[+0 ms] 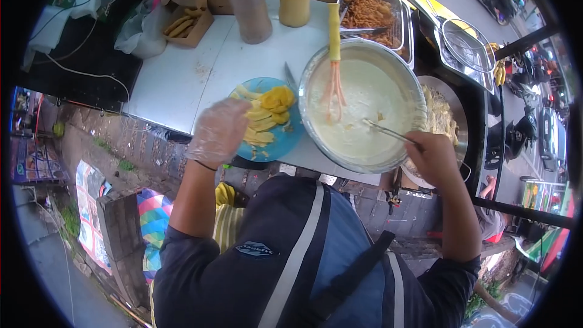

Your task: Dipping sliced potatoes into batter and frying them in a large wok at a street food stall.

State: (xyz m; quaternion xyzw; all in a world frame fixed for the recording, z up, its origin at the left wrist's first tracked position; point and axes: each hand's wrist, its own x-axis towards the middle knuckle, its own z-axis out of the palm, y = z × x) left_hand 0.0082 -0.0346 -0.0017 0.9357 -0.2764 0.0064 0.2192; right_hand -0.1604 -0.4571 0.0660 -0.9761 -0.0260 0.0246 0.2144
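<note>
My left hand (221, 130), in a clear plastic glove, is at the left edge of a blue plate (284, 146) that holds sliced bananas (260, 120); whether its fingers hold a piece is hidden. My bare right hand (430, 157) grips metal tongs (391, 131), their tip over the white batter (360, 82) in a big metal bowl (312, 143). A whisk (334, 50) with a yellow handle leans in that bowl. Between plate and bowl lies a knife (289, 74). Right of the bowl, food fries in a wide pan (461, 123), partly behind my right hand.
Two squeeze bottles (253, 13) (295, 0) stand at the back beside a cardboard box of fried pieces (200, 36). A wire basket of fried food (371, 13) sits behind the bowl. A round strainer (469, 45) rests at the right; a road with a motorcycle lies beyond.
</note>
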